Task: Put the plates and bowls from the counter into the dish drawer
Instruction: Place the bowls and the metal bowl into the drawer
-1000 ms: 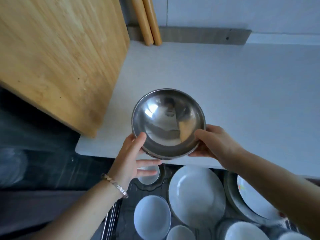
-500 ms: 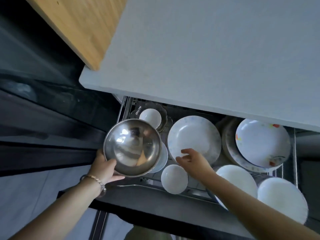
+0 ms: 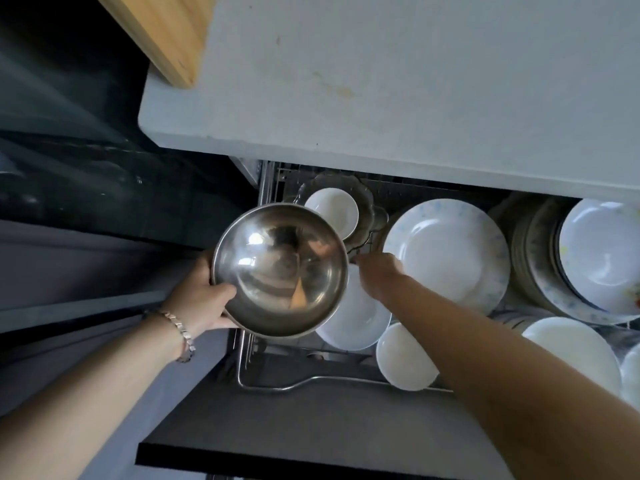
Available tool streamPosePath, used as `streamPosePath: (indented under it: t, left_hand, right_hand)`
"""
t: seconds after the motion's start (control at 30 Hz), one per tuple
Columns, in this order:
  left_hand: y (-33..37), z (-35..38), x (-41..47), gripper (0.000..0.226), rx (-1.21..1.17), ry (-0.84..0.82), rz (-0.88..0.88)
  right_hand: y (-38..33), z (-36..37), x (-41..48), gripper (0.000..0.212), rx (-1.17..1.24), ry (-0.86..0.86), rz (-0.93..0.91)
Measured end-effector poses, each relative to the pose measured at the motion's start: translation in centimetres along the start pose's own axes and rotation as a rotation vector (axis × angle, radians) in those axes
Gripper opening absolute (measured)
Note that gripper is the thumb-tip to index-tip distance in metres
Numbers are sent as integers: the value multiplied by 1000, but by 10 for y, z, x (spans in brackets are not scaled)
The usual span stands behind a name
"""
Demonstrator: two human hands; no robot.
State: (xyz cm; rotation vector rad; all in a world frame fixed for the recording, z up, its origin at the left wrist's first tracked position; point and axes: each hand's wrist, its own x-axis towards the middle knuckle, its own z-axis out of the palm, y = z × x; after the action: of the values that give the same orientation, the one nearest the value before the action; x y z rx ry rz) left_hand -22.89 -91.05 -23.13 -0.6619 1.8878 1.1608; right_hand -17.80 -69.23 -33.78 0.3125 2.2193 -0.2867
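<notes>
- Steel bowl point(image 3: 280, 271): upright, mouth up, held in the air over the left front part of the open dish drawer point(image 3: 311, 382), partly above a pale plate point(image 3: 356, 317) in the rack. Not yet set down.
- Left hand point(image 3: 204, 299): clamped on the bowl's near-left rim, thumb inside, fingers beneath. One-handed hold, so likely less steady; best kept level.
- Right hand point(image 3: 377, 275): down in the rack just right of the bowl, beside the large speckled plate point(image 3: 446, 251). Fingers hidden behind the bowl's edge; spread or closed cannot be told. Judged to be making room.
- Free space: scarce. Small white bowl point(image 3: 332, 209) on a dark scalloped dish point(image 3: 367, 206) behind; another white bowl point(image 3: 405, 362) in front; stacked plates point(image 3: 588, 261) at right.
- Advised: lower slowly onto a stable seat, metal kept from knocking the crockery, released only once settled.
- Table point(image 3: 381, 81) above: no dishes on the visible part; wooden board point(image 3: 166, 29) at its left corner.
</notes>
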Motion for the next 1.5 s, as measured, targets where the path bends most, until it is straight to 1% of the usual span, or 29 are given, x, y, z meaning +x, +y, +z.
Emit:
streamPosePath:
  t: [0.13, 0.23, 0.43, 0.53, 0.67, 0.8, 0.87, 1.07, 1.23, 1.3, 1.37, 1.5]
  left_hand:
    - [3, -5, -1, 58, -44, 2, -15]
    - [7, -7, -8, 51, -106, -6, -25]
    - [10, -7, -22, 55, -175, 39, -29]
    - [12, -5, -21, 54, -194, 36, -47]
    - [12, -3, -11, 58, -151, 62, -29]
    - [11, -2, -2, 57, -148, 70, -25]
    - [10, 0, -1, 54, -162, 65, -25]
    - [9, -5, 3, 59, -189, 54, -30]
    - [7, -8, 7, 57, -180, 56, -35]
    - [6, -8, 7, 56, -177, 57, -41]
    - [5, -8, 6, 56, -165, 53, -36]
    - [4, -6, 4, 59, -146, 45, -24]
  right_hand:
    - [-2, 0, -9, 41, 20, 34, -63]
    - [3, 6, -30, 39, 43, 62, -96]
    - [11, 17, -58, 42, 134, 103, -13]
    - [9, 18, -53, 43, 130, 113, -25]
    - [12, 17, -40, 44, 125, 124, -17]
    - [11, 18, -24, 42, 98, 98, 36]
    - [10, 17, -15, 40, 54, 56, 59]
    - [1, 8, 3, 45, -50, -69, 79]
    - [-3, 5, 6, 48, -168, -63, 28]
    - [0, 8, -2, 43, -143, -33, -4]
    - [5, 13, -15, 38, -59, 25, -15]
    - [21, 13, -56, 39, 106, 103, 11]
